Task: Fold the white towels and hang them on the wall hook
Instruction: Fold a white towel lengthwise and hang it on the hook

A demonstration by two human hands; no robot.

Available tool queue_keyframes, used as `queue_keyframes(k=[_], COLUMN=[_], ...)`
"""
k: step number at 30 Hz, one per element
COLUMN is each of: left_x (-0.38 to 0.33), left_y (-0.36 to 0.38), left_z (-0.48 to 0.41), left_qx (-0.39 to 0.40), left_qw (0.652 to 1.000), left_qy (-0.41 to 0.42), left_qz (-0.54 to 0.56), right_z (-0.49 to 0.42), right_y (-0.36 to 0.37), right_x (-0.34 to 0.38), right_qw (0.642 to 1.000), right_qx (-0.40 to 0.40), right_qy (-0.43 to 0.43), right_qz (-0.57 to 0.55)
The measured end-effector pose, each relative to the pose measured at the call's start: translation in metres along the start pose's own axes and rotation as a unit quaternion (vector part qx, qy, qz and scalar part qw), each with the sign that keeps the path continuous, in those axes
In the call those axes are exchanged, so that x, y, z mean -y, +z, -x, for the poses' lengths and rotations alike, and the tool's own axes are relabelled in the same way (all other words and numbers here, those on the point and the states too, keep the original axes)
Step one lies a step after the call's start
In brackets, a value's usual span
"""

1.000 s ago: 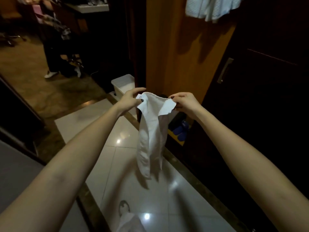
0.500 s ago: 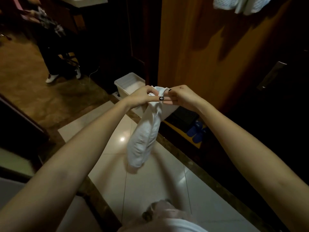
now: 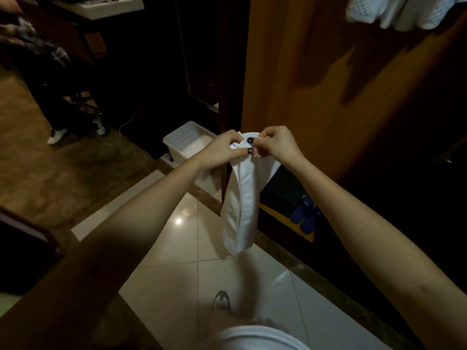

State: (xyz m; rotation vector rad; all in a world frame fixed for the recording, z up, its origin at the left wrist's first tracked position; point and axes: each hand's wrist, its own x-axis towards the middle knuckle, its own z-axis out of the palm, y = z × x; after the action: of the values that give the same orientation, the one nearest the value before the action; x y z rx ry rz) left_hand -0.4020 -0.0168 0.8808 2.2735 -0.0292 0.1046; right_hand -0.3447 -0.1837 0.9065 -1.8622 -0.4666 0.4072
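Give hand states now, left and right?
Left hand: pinches the top of the towel.
Right hand: pinches the same top edge.

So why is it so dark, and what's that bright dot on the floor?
Head view: dim room, the right edge sinks into black; the dot is glare on the glossy floor; the towel is bright and fairly sharp; hung cloths shadow the panel.

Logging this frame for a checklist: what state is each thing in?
white towel: folded lengthwise, dangling from both hands, not yet hung
left hand: pinches the towel's top edge
right hand: pinches the towel's top edge
hung towels: draped high on the wooden wall
white bin: lidless, on the floor
blue slippers: paired on a low shelf
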Motion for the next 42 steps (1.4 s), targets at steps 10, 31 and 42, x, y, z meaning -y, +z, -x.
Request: queue_keyframes(k=[10,31,42], left_x=[0.037,0.067,0.078], left_y=[-0.057,-0.148,-0.118], left_z=[-0.089,-0.251,-0.281], left_qx=[0.098,0.171,0.120], left_qw=[0.994,0.981,0.983], left_qy=[0.027,0.051,0.112], left_qz=[0.041,0.072,-0.076], right_z=[-0.090,-0.137,-0.117], right_y=[-0.005,-0.048,-0.039], right_x=[0.008,-0.004,0.005], right_qw=[0.979,0.916,0.892], right_qx=[0.002,-0.060,-0.244], right_qy=[-0.040,0.077,-0.026], right_qz=[0.201,0.389,0.380])
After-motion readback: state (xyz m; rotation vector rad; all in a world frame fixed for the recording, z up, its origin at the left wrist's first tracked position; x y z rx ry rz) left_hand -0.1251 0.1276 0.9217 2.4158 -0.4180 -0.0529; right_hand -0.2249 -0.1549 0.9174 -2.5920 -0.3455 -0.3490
